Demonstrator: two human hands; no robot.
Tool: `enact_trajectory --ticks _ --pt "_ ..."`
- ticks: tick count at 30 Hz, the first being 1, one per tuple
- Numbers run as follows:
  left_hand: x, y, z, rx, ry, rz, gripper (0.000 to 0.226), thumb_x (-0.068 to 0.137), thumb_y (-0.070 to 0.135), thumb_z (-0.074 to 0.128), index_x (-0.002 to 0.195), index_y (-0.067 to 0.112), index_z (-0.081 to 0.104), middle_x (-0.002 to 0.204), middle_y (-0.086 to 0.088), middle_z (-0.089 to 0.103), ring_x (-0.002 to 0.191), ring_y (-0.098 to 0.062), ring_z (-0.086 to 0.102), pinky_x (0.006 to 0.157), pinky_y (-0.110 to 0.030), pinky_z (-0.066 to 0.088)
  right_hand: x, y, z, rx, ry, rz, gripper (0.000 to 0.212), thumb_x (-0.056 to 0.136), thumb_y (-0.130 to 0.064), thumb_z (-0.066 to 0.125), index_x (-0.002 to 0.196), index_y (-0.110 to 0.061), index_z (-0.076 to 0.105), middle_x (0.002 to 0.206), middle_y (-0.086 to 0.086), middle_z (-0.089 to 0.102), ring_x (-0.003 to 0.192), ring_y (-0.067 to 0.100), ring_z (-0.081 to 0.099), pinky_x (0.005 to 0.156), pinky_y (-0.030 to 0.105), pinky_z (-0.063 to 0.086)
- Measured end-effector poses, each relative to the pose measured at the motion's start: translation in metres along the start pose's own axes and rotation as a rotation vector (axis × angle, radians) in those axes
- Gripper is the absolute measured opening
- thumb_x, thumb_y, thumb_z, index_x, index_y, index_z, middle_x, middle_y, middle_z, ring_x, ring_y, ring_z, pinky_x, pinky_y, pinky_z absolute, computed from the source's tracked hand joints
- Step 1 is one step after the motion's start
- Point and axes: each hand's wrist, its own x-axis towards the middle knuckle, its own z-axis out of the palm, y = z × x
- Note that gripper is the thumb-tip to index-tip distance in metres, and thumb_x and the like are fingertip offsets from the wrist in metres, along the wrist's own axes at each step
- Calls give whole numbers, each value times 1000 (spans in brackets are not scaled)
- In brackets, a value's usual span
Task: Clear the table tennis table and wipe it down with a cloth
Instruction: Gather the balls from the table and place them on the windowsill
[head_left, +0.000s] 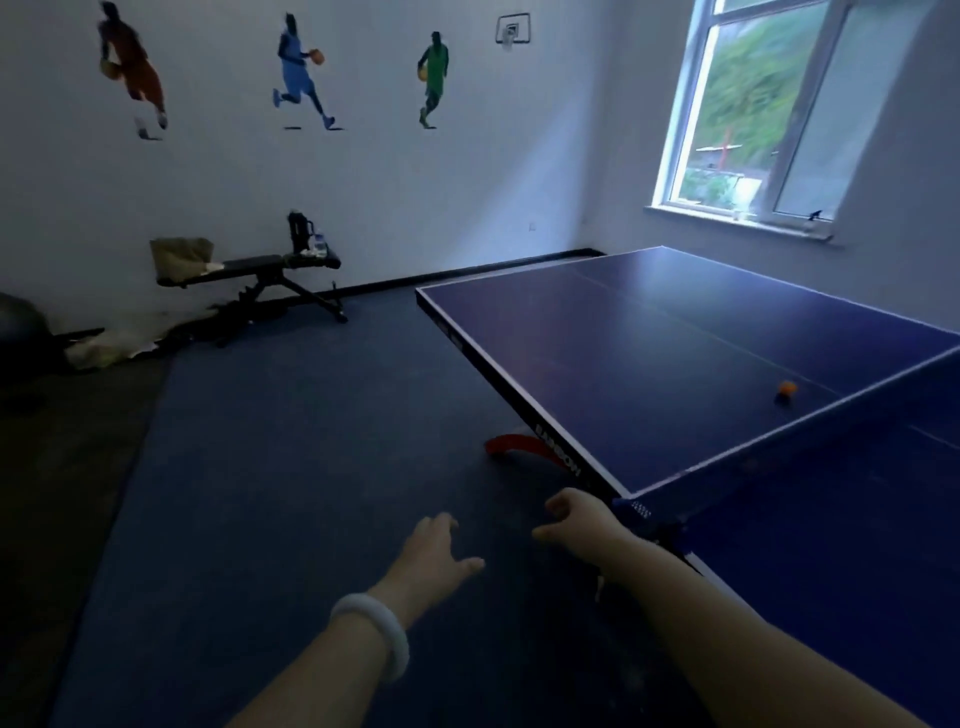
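The blue table tennis table (623, 364) fills the right side, its net (810, 431) running from the near side post toward the right edge. One orange ball (787, 387) lies on the far half, close to the net. My left hand (434, 545), a white bangle on its wrist, hangs over the floor with fingers relaxed and holds nothing. My right hand (569, 517) reaches toward the net post (636, 512) at the table's side edge, fingers loosely curled around nothing. No cloth is in view.
A black weight bench (260, 275) stands by the far wall with a bottle, a flask and a khaki bag on it. A dark exercise ball (21, 327) and crumpled paper lie at the left. Blue mat floor stretches between me and the bench. A window (753, 109) is at the right.
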Motion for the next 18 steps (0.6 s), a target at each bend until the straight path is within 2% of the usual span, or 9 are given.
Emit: enact_trajectory --ticks 5,8,15,18 --pt "120 -4 -36 60 -125 118 60 89 44 65 135 16 40 136 -2 39 123 -15 44 101 -26 39 75 -17 -19 79 124 152 56 84 -31 76 132 -15 51 129 3 55 99 12 50 81 24 43" --pt "187 10 -46 90 -193 186 59 88 44 65 135 17 40 135 -2 40 124 -17 44 101 -28 40 110 -11 -36 172 224 262 54 84 -27 76 130 -14 51 128 5 55 99 13 51 82 25 44" --pt "309 86 -6 131 -385 404 56 87 41 68 131 17 44 129 0 43 112 -11 45 93 -20 38 175 40 -80 238 360 447 51 85 -28 74 128 -13 52 127 5 54 101 13 50 83 24 41" --pt "359 125 17 156 -445 480 52 88 39 68 128 16 45 128 -2 45 105 -8 45 87 -17 38 211 71 -110 305 415 500 49 87 -28 73 128 -13 50 121 2 52 97 12 51 78 24 42"
